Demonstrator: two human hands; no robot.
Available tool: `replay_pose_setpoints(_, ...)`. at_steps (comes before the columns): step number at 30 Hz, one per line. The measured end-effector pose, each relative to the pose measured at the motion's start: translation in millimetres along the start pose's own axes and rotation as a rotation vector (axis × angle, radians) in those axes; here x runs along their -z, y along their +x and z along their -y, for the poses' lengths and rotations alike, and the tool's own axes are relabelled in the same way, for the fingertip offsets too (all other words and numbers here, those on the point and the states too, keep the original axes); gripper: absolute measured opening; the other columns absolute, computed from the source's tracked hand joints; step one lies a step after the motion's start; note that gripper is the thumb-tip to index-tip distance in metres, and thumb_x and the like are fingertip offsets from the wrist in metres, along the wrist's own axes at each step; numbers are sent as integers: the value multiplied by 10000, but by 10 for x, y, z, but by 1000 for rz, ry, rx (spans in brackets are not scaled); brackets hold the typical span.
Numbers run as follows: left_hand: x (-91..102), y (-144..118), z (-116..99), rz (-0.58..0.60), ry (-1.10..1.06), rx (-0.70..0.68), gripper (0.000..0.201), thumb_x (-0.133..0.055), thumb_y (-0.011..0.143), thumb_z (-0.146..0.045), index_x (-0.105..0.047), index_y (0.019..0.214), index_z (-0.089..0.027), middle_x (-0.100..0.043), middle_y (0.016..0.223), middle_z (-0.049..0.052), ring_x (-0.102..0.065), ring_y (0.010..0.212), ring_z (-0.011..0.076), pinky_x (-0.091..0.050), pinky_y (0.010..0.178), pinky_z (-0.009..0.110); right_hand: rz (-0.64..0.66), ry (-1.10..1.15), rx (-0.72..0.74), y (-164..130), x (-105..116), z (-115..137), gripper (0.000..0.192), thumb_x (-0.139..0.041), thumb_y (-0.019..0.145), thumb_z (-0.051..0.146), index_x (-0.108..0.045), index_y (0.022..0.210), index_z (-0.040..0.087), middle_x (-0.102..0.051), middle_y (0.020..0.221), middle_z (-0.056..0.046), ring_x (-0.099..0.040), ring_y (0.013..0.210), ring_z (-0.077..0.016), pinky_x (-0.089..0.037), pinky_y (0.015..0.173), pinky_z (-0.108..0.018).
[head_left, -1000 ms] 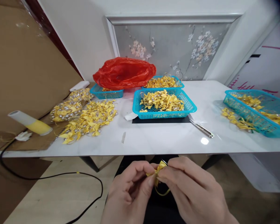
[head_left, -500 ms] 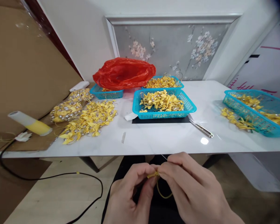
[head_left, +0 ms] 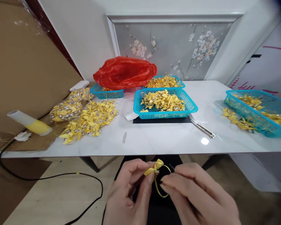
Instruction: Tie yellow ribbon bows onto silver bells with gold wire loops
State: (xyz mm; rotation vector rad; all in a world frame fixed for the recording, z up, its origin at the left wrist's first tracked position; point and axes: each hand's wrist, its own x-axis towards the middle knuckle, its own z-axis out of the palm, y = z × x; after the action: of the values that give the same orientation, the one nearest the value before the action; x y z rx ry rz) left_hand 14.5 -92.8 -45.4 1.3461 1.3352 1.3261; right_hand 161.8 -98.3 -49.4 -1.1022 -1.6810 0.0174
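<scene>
Just off the table's front edge, above my lap, my left hand (head_left: 133,190) pinches a small yellow ribbon bow (head_left: 154,168) between thumb and forefinger. From the bow hangs a thin yellow cord (head_left: 162,196) that curves round in a loop towards my right hand. My right hand (head_left: 196,190) is closed close by on the right, its fingertips apart from the bow. Between its fingers sticks out a thin, dark needle (head_left: 171,168); the rest of it is hidden by the fingers.
Blue baskets (head_left: 165,116) of yellow bows stand mid-table, at the back and at right. A loose pile of bows (head_left: 91,122) lies left, beside bagged ones (head_left: 66,111). A red plastic bag (head_left: 124,73), a cutter knife (head_left: 203,128) and a yellow-white tube (head_left: 30,122) are there too.
My right hand has drawn away from the bow to the right and lower. The bow, earlier mostly covered by fingers, now shows in my left hand with the cord loop beside it.
</scene>
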Motion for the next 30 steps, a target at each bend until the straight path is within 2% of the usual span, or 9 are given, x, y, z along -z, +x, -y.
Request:
replay_pose_setpoints(7, -15, -24, -30, -3, 6, -49, 149, -650, 845, -186, -634, 922, -313, -819, 916, -51, -783, 820, 159, -615, 716, 169, -31, 98, -28, -22, -146, -8, 142, -623, 876, 62, -696, 917, 176, -631, 810, -40, -646, 601, -98, -537, 530, -181)
replay_pose_setpoints(11, -18, -21, -9, 5, 17, -156, 232, -639, 828, -104, -650, 930, -312, -820, 910, -54, -786, 801, 151, -611, 694, 151, -54, 120, -41, -31, -181, -23, 150, -621, 872, 45, -695, 921, 165, -619, 815, -40, -636, 613, -97, -538, 544, -195)
replay_pose_setpoints(15, -17, -29, 22, -44, 74, -201, 282, -641, 810, -72, -671, 959, -309, -816, 962, -39, -786, 822, 161, -615, 716, 160, -130, 47, -58, -47, -212, 17, 146, -625, 868, 64, -698, 903, 185, -637, 798, -34, -643, 586, -105, -559, 538, -207)
replay_pose_setpoints(19, -15, -55, 36, -54, 114, -199, 315, -641, 802, -59, -684, 961, -328, -815, 986, -54, -785, 839, 155, -611, 741, 160, -159, -92, 54, -88, -250, 27, 164, -652, 829, 12, -703, 883, 159, -666, 806, -55, -679, 619, -128, -599, 579, -214)
replay_pose_setpoints(23, -20, -66, 49, -56, 117, -206, 299, -638, 805, -58, -681, 950, -317, -815, 987, -44, -786, 844, 166, -618, 753, 183, -243, -185, 99, -47, -223, 4, 168, -627, 855, 15, -722, 869, 153, -705, 741, -55, -696, 635, -165, -596, 538, -247)
replay_pose_setpoints(24, -20, -65, 54, -55, 119, -214, 298, -637, 803, -56, -680, 948, -312, -812, 998, -38, -786, 846, 170, -621, 752, 190, -233, -185, 134, -7, -192, -3, 171, -616, 861, 10, -726, 841, 139, -710, 704, -57, -693, 611, -168, -594, 532, -256)
replay_pose_setpoints(26, -13, -60, 67, -44, 134, -232, 314, -633, 798, -44, -678, 954, -313, -806, 1018, -36, -785, 849, 169, -621, 753, 189, -91, -178, 280, 93, -116, -11, 180, -607, 867, 9, -736, 784, 103, -716, 647, -65, -667, 528, -150, -582, 505, -242)
replay_pose_setpoints(28, 6, -54, 83, -31, 168, -248, 336, -628, 797, -35, -669, 966, -323, -806, 1020, -47, -784, 846, 156, -615, 753, 170, 7, -163, 324, 177, -59, -6, 219, -576, 880, 4, -744, 763, 82, -712, 621, -69, -626, 462, -130, -559, 466, -233)
replay_pose_setpoints(30, 33, -50, 103, -14, 216, -269, 345, -621, 805, -34, -654, 983, -327, -805, 1028, -50, -784, 845, 151, -612, 759, 164, 17, -142, 299, 207, -51, 5, 260, -539, 902, 7, -745, 763, 85, -704, 613, -65, -603, 445, -124, -543, 449, -236)
